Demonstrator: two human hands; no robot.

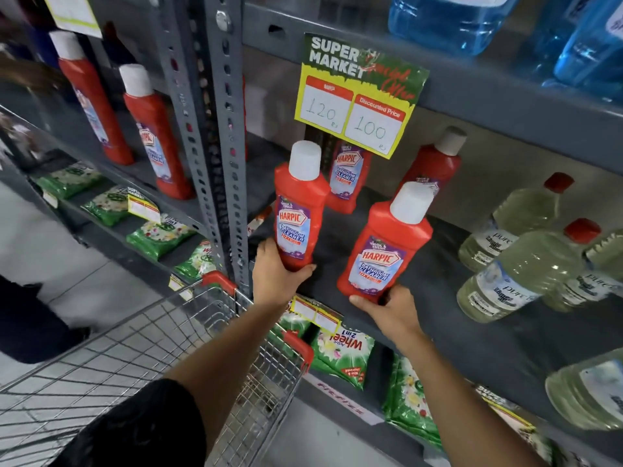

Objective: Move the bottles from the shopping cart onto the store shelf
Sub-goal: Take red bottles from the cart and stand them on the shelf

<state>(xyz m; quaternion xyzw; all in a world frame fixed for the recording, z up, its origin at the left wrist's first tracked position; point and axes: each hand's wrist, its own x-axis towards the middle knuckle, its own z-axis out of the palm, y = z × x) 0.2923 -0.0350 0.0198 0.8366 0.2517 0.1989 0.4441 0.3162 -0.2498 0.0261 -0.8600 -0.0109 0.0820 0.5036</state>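
My left hand [274, 276] grips the base of a red Harpic bottle [298, 210] with a white cap, held upright at the left end of the grey store shelf [438, 284]. My right hand [387, 306] holds a second red Harpic bottle [384, 244] by its base, tilted slightly right, over the shelf's front part. Two more red Harpic bottles [349, 176] [435, 163] stand further back on the same shelf. The wire shopping cart [141, 335] with red corner guards is below my left arm; its visible part holds no bottles.
Clear bottles with red caps [515, 267] crowd the shelf's right side. A price sign [360, 96] hangs from the shelf above, which carries blue bottles [448, 18]. Green detergent packs [344, 355] fill the lower shelf. A grey upright post [226, 146] separates the left bay holding other red bottles [155, 133]. A person's dark leg [30, 325] stands at left.
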